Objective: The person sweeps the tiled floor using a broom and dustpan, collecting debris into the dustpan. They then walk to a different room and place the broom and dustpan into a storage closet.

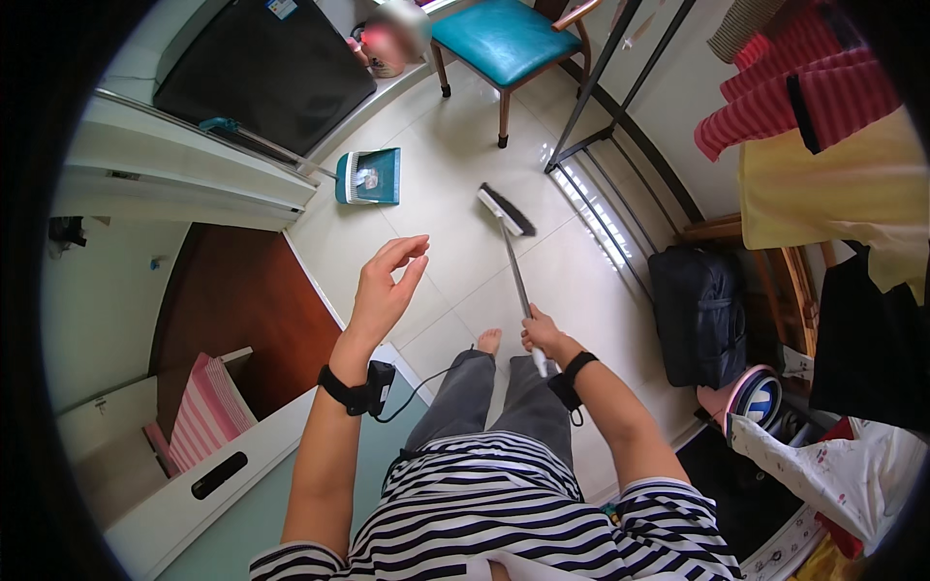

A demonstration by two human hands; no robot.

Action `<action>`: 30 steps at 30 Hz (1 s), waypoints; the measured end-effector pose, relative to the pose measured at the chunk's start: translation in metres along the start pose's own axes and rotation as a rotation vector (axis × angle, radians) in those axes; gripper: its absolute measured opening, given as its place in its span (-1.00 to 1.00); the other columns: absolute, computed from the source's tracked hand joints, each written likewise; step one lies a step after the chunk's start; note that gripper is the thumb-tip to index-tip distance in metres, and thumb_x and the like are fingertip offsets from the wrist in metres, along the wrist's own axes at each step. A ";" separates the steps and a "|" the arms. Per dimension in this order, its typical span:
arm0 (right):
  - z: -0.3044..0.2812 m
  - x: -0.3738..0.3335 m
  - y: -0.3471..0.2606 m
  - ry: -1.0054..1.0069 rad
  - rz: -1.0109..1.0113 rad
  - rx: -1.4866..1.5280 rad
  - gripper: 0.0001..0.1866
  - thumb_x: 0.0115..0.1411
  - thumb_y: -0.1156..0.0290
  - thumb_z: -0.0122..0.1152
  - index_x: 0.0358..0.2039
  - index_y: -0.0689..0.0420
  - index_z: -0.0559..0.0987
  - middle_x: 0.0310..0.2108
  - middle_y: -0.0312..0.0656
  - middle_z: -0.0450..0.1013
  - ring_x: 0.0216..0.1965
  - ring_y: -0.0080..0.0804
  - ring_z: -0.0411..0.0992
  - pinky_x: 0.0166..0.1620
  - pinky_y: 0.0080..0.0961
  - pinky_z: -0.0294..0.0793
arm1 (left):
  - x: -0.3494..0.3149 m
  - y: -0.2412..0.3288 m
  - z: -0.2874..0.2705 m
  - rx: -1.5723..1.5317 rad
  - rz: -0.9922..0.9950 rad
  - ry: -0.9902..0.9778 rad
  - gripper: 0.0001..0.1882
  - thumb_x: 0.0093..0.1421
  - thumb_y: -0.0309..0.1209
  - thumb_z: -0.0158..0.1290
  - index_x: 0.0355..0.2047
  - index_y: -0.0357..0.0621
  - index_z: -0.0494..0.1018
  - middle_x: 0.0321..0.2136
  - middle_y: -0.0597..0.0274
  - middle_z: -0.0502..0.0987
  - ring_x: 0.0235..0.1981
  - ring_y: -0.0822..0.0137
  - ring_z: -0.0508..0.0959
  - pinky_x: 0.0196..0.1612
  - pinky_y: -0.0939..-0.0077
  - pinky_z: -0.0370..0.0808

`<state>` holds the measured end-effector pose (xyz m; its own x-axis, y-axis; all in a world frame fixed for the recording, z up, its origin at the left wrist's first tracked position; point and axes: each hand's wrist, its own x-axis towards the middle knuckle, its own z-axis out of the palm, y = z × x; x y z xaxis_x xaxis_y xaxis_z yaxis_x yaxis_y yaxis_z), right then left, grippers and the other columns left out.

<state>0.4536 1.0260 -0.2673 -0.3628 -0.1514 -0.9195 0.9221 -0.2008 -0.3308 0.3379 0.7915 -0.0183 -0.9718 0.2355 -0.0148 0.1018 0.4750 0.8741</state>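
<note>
Head view: a person's right hand [542, 336] is clenched around the upper end of a broom handle [518, 281], its brush head [506, 210] resting on the pale tiled floor [436, 232] near a teal dustpan [371, 176]. The left hand [383, 290] hangs raised, fingers spread, grasping nothing. One-handed control looks loose; a wide stroke could knock the dustpan or strike the chair leg [504, 118].

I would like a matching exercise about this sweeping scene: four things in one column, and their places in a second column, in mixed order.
1. grey-handled black-bristled broom
2. teal plastic dustpan
3. teal-seated wooden chair
4. black fabric backpack

a. lying on the tiles by the white cabinet
b. held in the right hand
c. on the floor beside the metal rack
d. standing at the far end

Pairs: 1-b, 2-a, 3-d, 4-c
</note>
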 end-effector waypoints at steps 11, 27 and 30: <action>-0.007 -0.143 0.027 0.193 0.041 0.296 -0.24 0.26 0.48 -0.18 0.38 -0.21 -0.22 -0.58 -0.29 0.20 -0.69 -0.60 0.10 -0.68 -0.67 0.15 | 0.011 -0.038 -0.041 -0.093 -0.019 0.096 -0.71 0.22 -0.48 0.05 -0.05 -0.21 0.48 -0.21 0.15 0.56 -0.20 0.39 0.56 -0.09 0.56 0.49; 0.083 -0.053 -0.010 -0.252 0.273 0.864 -0.89 0.33 0.35 -0.21 -0.30 0.07 0.16 -0.67 -0.33 0.12 -0.74 -0.61 0.10 -0.73 -0.66 0.13 | -0.010 -0.054 -0.062 -0.083 -0.099 0.145 -0.70 0.22 -0.48 0.04 -0.03 -0.21 0.47 -0.22 0.17 0.57 -0.19 0.38 0.56 -0.07 0.55 0.47; 0.077 -0.055 -0.009 -0.111 0.141 0.669 -0.70 0.30 0.41 -0.17 0.04 -0.01 0.17 -0.64 -0.33 0.14 -0.74 -0.60 0.08 -0.73 -0.69 0.12 | -0.005 -0.047 -0.064 -0.108 -0.098 0.161 -0.70 0.22 -0.48 0.04 -0.02 -0.22 0.47 -0.22 0.17 0.57 -0.20 0.39 0.56 -0.07 0.56 0.47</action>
<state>0.4545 0.9613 -0.1971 -0.2900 -0.3107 -0.9052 0.6931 -0.7204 0.0252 0.3247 0.7137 -0.0281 -0.9983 0.0498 -0.0317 -0.0095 0.3936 0.9192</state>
